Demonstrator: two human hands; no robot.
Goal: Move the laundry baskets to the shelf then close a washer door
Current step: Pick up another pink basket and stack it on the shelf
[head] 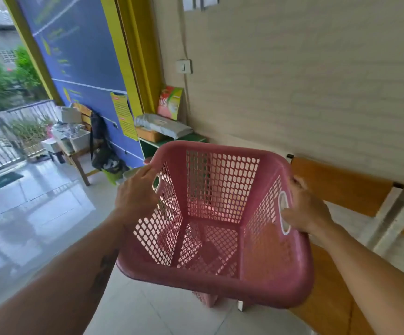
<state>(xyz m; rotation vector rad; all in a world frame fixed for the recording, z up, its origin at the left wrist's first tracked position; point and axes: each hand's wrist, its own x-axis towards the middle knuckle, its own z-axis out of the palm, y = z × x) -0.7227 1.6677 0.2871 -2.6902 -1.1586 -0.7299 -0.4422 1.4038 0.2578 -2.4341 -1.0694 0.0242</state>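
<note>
I hold an empty pink plastic laundry basket with latticed walls in front of me, lifted off the floor and tilted a little. My left hand grips its left handle hole, and my right hand grips the right handle, fingers through the oval opening. Behind the basket, against the wall, stands a green shelf unit; the basket hides most of it. No washer is in view.
A wooden bench runs along the right wall under my right arm. On the green shelf lie a wrapped white bundle and a tray. A small table, a dark hanging bag and a green bin stand at left. Glossy floor tiles stretch leftward.
</note>
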